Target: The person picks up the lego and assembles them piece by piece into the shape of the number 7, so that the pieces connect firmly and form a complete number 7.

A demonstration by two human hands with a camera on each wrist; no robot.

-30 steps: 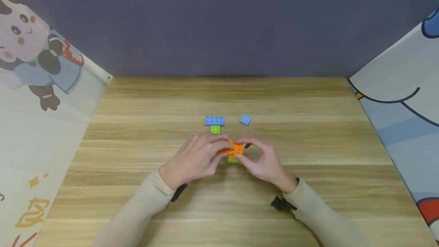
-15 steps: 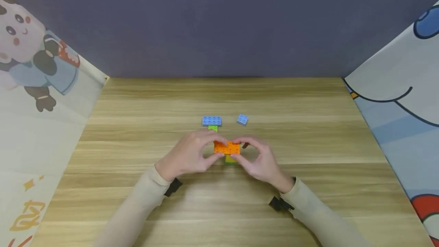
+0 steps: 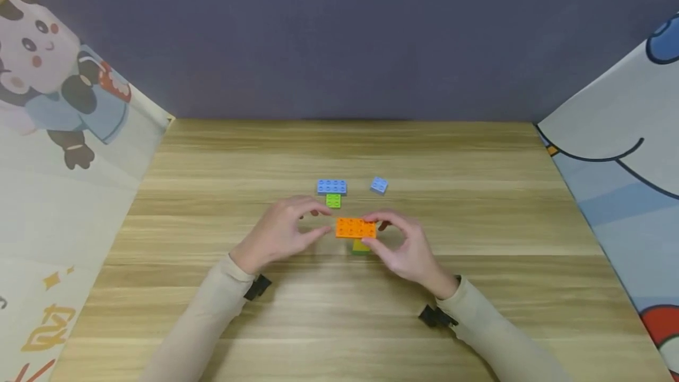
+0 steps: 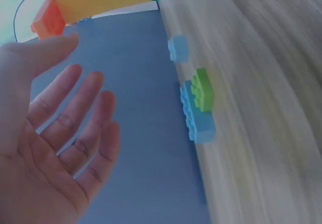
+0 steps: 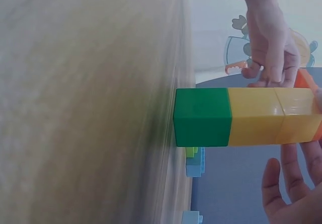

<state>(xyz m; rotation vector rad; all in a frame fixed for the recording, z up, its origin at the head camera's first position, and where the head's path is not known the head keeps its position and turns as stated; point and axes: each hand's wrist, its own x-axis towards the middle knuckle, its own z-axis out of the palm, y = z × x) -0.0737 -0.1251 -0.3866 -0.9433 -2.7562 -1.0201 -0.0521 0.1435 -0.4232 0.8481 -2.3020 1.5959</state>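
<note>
An orange toy building brick [image 3: 350, 228] tops a short tower of bricks. Below it in the right wrist view come a yellow section [image 5: 256, 116], with a seam across it, and a green brick [image 5: 202, 117] at the table end. My right hand [image 3: 405, 250] pinches the orange brick's right end between thumb and fingers. Off its left end hovers my left hand [image 3: 278, 231], holding nothing, thumb and fingers spread apart; its palm [image 4: 50, 178] shows in the left wrist view. From above, the orange brick covers most of the tower.
Behind the tower, a long blue brick [image 3: 331, 187] has a small lime-green brick [image 3: 333, 201] at its front side. To their right lies a small blue brick [image 3: 379, 185]. A dark panel [image 3: 339, 40] borders the wooden table [image 3: 451, 158] at the back.
My left hand has let go of the orange brick and drawn away to the left, uncovering its studs. My right hand keeps its pinch at the right end.
</note>
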